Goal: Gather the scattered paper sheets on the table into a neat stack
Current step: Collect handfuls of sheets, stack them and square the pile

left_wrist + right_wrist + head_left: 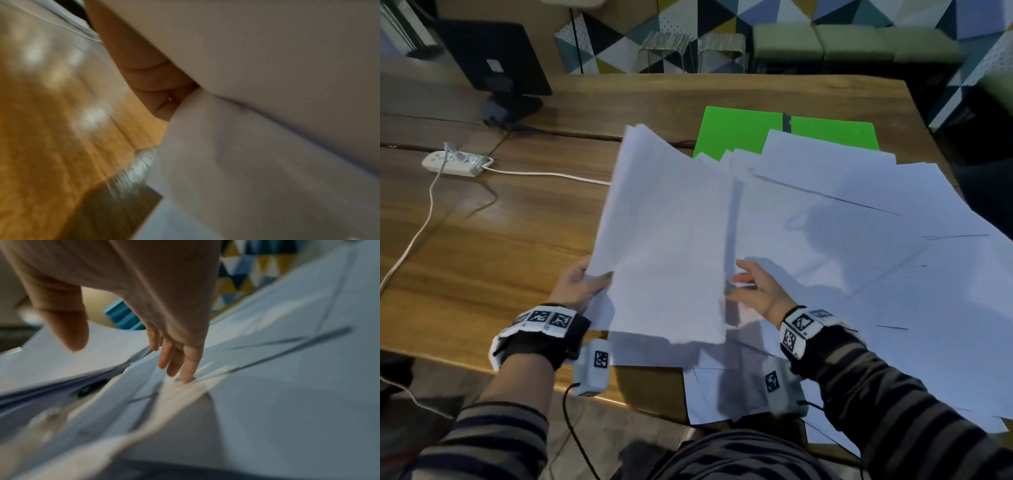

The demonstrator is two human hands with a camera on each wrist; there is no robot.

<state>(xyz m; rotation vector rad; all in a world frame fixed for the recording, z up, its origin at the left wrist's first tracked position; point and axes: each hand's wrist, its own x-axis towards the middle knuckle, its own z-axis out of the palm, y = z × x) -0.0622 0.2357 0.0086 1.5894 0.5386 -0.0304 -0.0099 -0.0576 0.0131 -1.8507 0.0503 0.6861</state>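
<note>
**White sheets half gathered, most of the spread still loose**

White paper is the whole job here. A gathered bundle (664, 236) sits raised at a slant over the left part of the spread, its near left edge pinched by the left hand (580, 284), thumb on top and fingers underneath; the left wrist view shows those fingers (148, 78) tucked beneath the sheets. That grip holds the bundle by one edge only, and its far end fans slightly.

The right hand (755, 291) lies beside the bundle's right edge with fingers straight and spread, holding nothing; in the right wrist view its fingertips (188, 376) touch the loose sheets (859, 257) lying flat. These overlap at many angles across the right half of the counter (482, 240), some hanging past the near edge towards the person.

Further out, a green folder (743, 133) lies partly under the far sheets, and a white power strip (453, 163) with its cable sits well to the left, near a dark monitor stand (512, 108).

What could go wrong, as I judge it: held by one edge, the bundle may sag and splay, undoing its alignment. Sheets overhanging the near edge could slide to the floor if the right hand drags the pile. Pulling one sheet from under others may crease it or shift its neighbours
</note>
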